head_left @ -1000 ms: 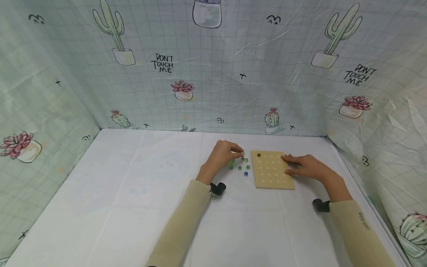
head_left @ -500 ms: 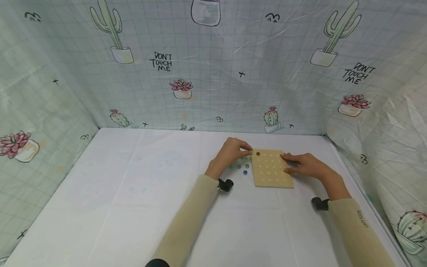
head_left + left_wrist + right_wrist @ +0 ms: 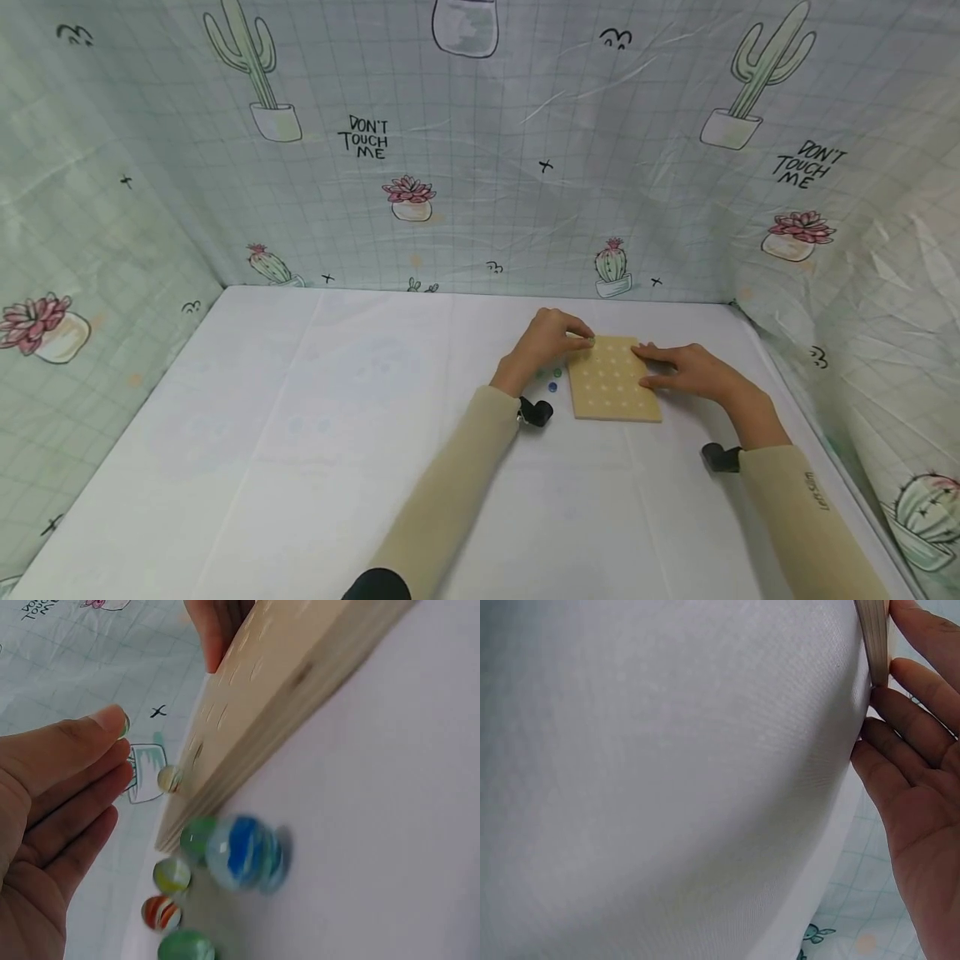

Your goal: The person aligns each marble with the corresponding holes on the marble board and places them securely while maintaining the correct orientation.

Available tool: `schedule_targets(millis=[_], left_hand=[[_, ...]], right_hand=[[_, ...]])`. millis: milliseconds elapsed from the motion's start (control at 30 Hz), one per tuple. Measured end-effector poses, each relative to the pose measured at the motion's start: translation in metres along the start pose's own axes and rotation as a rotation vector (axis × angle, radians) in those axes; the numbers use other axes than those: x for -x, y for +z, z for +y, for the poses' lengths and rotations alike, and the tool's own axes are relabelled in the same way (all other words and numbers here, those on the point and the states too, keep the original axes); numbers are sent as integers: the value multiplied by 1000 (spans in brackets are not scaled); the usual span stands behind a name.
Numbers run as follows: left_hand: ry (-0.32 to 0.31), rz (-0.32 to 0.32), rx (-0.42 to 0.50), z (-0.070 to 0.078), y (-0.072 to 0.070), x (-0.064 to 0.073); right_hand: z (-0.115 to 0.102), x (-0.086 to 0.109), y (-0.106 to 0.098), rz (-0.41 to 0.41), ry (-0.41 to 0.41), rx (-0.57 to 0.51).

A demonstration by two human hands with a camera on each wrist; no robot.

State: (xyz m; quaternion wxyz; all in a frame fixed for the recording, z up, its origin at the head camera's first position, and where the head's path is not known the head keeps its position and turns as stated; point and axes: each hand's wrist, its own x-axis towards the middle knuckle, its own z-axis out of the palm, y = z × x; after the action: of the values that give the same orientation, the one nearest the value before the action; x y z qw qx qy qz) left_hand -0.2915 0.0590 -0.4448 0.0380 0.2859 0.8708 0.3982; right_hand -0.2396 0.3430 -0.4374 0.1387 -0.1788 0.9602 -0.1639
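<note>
My left hand point(image 3: 549, 340) is over the far left corner of a square wooden board point(image 3: 617, 400) dotted with rows of shallow holes. Between its thumb and forefinger it pinches a small green marble point(image 3: 125, 726), mostly covered by the thumb. Another marble point(image 3: 169, 778), clear with a yellowish swirl, sits at the board's corner in the left wrist view. My right hand point(image 3: 692, 371) touches the board's right edge, thumb and fingers extended. Beside the board's left edge lie a blue marble point(image 3: 552, 387), a green marble point(image 3: 557, 373) and several others, partly hidden by the left hand.
In the left wrist view, a red-striped marble point(image 3: 160, 913), a yellow-green marble point(image 3: 172, 875) and another green marble point(image 3: 186, 946) lie loose on the white tabletop point(image 3: 337, 433). A cactus-print sheet point(image 3: 480, 225) hangs behind and at both sides.
My left hand has carried the pinched marble rightward from the loose marbles to over the board's far left corner. My right hand has stayed at the board's right edge.
</note>
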Motion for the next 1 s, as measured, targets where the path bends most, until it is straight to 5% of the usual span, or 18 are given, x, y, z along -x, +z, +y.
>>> schedule_targets(millis=[667,1000], left_hand=[[-139,-32,106,1,16,-28],[-133,-59,90,-2,15,-30]], right_hand=[[-3,2,-1,12,1,-13],[-2,2,-2,20,-14,-4]])
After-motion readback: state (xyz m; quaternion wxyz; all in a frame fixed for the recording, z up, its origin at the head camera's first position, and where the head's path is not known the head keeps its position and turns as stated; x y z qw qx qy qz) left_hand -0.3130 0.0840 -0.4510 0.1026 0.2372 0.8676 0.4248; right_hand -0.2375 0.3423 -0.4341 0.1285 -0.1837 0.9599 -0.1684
